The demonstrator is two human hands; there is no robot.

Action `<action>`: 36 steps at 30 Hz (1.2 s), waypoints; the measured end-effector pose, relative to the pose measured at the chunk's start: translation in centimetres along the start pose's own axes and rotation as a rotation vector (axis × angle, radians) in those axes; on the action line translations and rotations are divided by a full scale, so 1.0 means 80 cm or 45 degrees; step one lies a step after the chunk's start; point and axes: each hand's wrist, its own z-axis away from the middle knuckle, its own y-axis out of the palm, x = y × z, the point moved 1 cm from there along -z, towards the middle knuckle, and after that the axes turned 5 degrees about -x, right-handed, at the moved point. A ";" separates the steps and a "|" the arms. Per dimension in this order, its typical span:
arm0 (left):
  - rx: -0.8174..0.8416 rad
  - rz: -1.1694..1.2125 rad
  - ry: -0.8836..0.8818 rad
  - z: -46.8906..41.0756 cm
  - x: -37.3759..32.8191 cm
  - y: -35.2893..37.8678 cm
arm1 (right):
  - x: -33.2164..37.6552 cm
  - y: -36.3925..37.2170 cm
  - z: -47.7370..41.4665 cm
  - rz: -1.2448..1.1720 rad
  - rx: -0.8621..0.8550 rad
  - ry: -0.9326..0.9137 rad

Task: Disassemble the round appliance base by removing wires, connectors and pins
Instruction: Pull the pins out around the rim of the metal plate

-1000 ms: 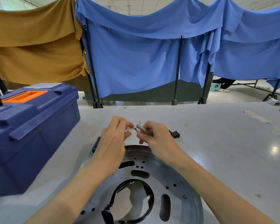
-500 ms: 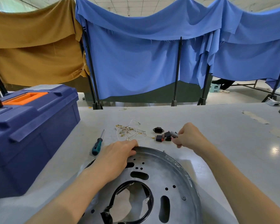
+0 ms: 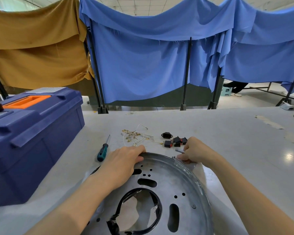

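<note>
The round metal appliance base (image 3: 180,187) lies flat on the grey table in front of me, with a black cable (image 3: 153,216) looped through its centre hole. My left hand (image 3: 124,160) rests on the base's far rim, fingers curled over the edge. My right hand (image 3: 193,150) is at the rim's right far side and pinches thin metal pins (image 3: 178,159) there. A small grey piece (image 3: 180,151) lies just beyond. Removed white wires with brass terminals (image 3: 136,135) and black connectors (image 3: 176,141) lie past the base.
A green-handled screwdriver (image 3: 103,150) lies left of the wires. A big blue toolbox (image 3: 29,136) with an orange handle stands at the left. A black socket part (image 3: 166,135) sits by the connectors. Blue and tan cloth screens hang behind the table.
Both hands came apart from the wires they held together. The left hand dropped onto the base's rim; the right hand moved right past the connectors, then back down to the rim's pins.
</note>
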 end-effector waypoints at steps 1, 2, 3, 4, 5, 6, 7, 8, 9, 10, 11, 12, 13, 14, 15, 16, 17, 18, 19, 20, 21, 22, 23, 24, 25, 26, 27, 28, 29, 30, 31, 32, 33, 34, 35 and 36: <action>0.002 0.004 -0.004 0.000 0.000 0.000 | 0.000 -0.001 -0.001 -0.024 -0.017 -0.004; 0.003 0.006 -0.007 0.000 0.000 0.000 | 0.001 -0.003 0.000 -0.033 -0.043 -0.016; 0.002 0.004 -0.009 0.000 0.000 -0.001 | 0.004 -0.007 0.001 -0.033 -0.071 -0.038; 0.002 0.002 -0.010 0.000 0.000 -0.001 | 0.008 -0.012 0.003 -0.044 -0.089 -0.068; -0.002 0.005 -0.009 -0.001 0.000 0.000 | 0.013 -0.017 0.007 -0.067 -0.078 -0.101; -0.007 0.013 -0.009 -0.001 0.000 0.000 | 0.019 -0.023 0.012 -0.088 -0.039 -0.140; -0.013 0.023 -0.010 -0.001 0.000 0.000 | 0.026 -0.029 0.019 -0.087 0.023 -0.186; -0.015 0.029 -0.013 -0.001 0.000 0.000 | 0.034 -0.035 0.027 -0.058 0.108 -0.233; -0.014 0.031 -0.016 -0.001 0.000 0.000 | 0.042 -0.040 0.036 -0.009 0.205 -0.276; -0.013 0.031 -0.018 -0.001 0.000 0.000 | 0.048 -0.045 0.045 0.044 0.297 -0.320; -0.013 0.029 -0.019 -0.001 0.000 0.000 | 0.054 -0.049 0.053 0.097 0.379 -0.363; -0.014 0.021 -0.020 -0.001 -0.001 0.000 | 0.058 -0.053 0.060 0.149 0.445 -0.407; -0.014 0.011 -0.021 -0.001 -0.001 0.000 | 0.061 -0.054 0.066 0.205 0.488 -0.444; -0.012 0.002 -0.022 -0.001 -0.002 0.000 | 0.063 -0.055 0.070 0.268 0.504 -0.467; -0.010 -0.006 -0.020 -0.002 -0.002 0.000 | 0.064 -0.054 0.073 0.329 0.491 -0.476; -0.007 -0.016 -0.018 -0.001 -0.002 0.000 | 0.065 -0.052 0.074 0.374 0.464 -0.478; -0.011 -0.019 -0.019 -0.001 -0.002 0.000 | 0.067 -0.049 0.074 0.398 0.436 -0.479; -0.021 -0.025 -0.026 -0.001 0.000 0.001 | 0.068 -0.046 0.074 0.402 0.417 -0.482; -0.036 -0.037 -0.035 -0.001 0.001 0.002 | 0.069 -0.043 0.073 0.394 0.403 -0.486; -0.051 -0.063 -0.046 -0.001 0.003 0.003 | 0.070 -0.040 0.073 0.380 0.389 -0.489; -0.066 -0.089 -0.059 -0.001 0.005 0.004 | 0.070 -0.037 0.072 0.362 0.376 -0.496; -0.078 -0.116 -0.073 0.000 0.007 0.006 | 0.070 -0.034 0.071 0.339 0.363 -0.505; -0.089 -0.136 -0.080 0.001 0.008 0.006 | 0.071 -0.031 0.069 0.316 0.351 -0.516; -0.094 -0.149 -0.085 0.002 0.009 0.007 | 0.071 -0.028 0.068 0.294 0.338 -0.528; -0.094 -0.159 -0.085 0.002 0.011 0.007 | 0.072 -0.025 0.067 0.271 0.324 -0.542; -0.092 -0.167 -0.087 0.003 0.013 0.006 | 0.072 -0.021 0.065 0.244 0.308 -0.554; -0.097 -0.170 -0.094 0.003 0.015 0.005 | 0.072 -0.019 0.064 0.209 0.288 -0.564; -0.100 -0.172 -0.113 0.002 0.017 0.003 | 0.072 -0.017 0.063 0.173 0.266 -0.569; -0.101 -0.177 -0.132 0.002 0.020 0.000 | 0.072 -0.017 0.062 0.145 0.241 -0.574; -0.097 -0.189 -0.144 0.002 0.020 -0.001 | 0.072 -0.018 0.062 0.135 0.223 -0.576; -0.090 -0.209 -0.147 0.001 0.020 -0.002 | 0.071 -0.022 0.063 0.155 0.217 -0.575; -0.081 -0.228 -0.148 0.001 0.020 -0.002 | 0.071 -0.028 0.064 0.193 0.227 -0.565; -0.070 -0.236 -0.147 0.000 0.019 -0.003 | 0.070 -0.033 0.066 0.229 0.253 -0.551; -0.058 -0.231 -0.153 -0.001 0.018 -0.003 | 0.070 -0.039 0.068 0.260 0.290 -0.538; -0.037 -0.216 -0.168 -0.003 0.018 -0.004 | 0.070 -0.042 0.070 0.289 0.322 -0.528; -0.005 -0.197 -0.187 -0.005 0.018 -0.005 | 0.069 -0.043 0.071 0.314 0.341 -0.524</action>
